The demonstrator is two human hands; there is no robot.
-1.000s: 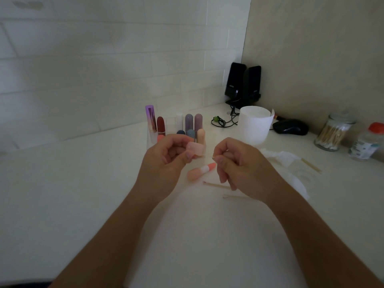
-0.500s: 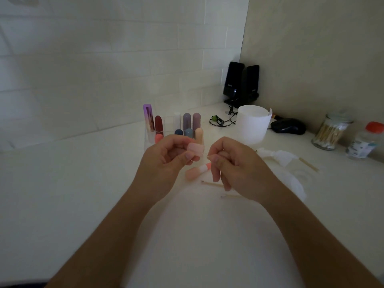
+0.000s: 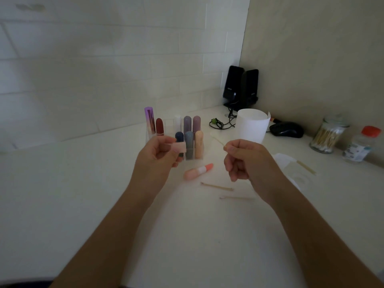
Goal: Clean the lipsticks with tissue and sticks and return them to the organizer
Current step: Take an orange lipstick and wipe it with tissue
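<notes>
My left hand [image 3: 158,157] pinches a pale pink lipstick cap [image 3: 180,148] in front of the clear organizer [image 3: 188,155], which holds several upright lipsticks. My right hand [image 3: 247,161] pinches a thin cotton stick [image 3: 217,139] that points up and to the left, away from the cap. An uncapped pink lipstick [image 3: 198,171] with an orange tip lies on the white table between my hands. Two used sticks [image 3: 217,186] lie just in front of it.
A white paper cup [image 3: 251,127] stands behind my right hand. Crumpled tissue [image 3: 283,161] and another stick [image 3: 306,167] lie to the right. A jar of cotton sticks [image 3: 327,135], a red-capped bottle [image 3: 362,144], a mouse [image 3: 286,129] and black speakers [image 3: 241,86] line the back right.
My hands have drawn apart. The right hand moved right and pulled the stick away from the cap, which the left hand keeps holding.
</notes>
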